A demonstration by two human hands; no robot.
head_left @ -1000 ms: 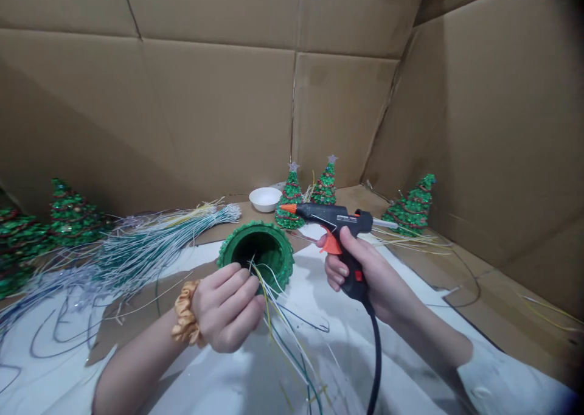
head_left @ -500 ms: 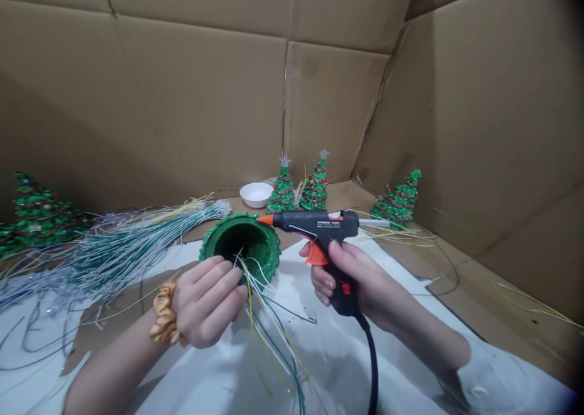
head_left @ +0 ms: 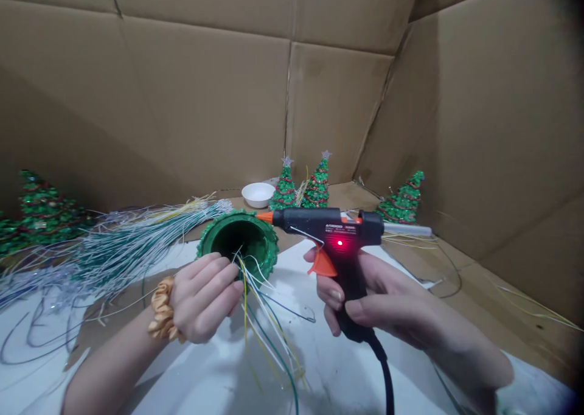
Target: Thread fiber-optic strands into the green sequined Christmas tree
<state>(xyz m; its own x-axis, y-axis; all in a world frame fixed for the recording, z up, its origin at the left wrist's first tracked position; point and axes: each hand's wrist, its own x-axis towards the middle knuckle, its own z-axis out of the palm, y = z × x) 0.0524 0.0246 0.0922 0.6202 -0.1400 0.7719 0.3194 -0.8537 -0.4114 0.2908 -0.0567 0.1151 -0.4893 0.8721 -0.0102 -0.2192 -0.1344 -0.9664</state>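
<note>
My left hand [head_left: 207, 299], with an orange scrunchie [head_left: 162, 308] at the wrist, is closed at the near rim of a hollow green Christmas tree [head_left: 269, 244]. The tree lies with its open base facing me. White, yellow and green wires [head_left: 264, 305] trail out of the opening beside my fingers, whose tips are partly hidden. My right hand [head_left: 378, 299] grips a black hot glue gun [head_left: 314, 220] by its handle, thumb low on it. Its orange nozzle [head_left: 264, 217] is at the tree's upper right rim. A red light glows on the gun, and a glue stick [head_left: 408, 228] sticks out behind.
A large bundle of wires [head_left: 141, 238] spreads across the left. Decorated trees stand at the left [head_left: 45, 208], back [head_left: 317, 184] and right [head_left: 404, 199]. A white bowl [head_left: 258, 195] sits behind. Cardboard walls [head_left: 205, 98] enclose the table; the gun's cord [head_left: 385, 372] hangs toward me.
The red light on the glue gun has come on. My right thumb has slid down the handle, and the gun's rear has shifted right and nearer. My left hand has hardly moved.
</note>
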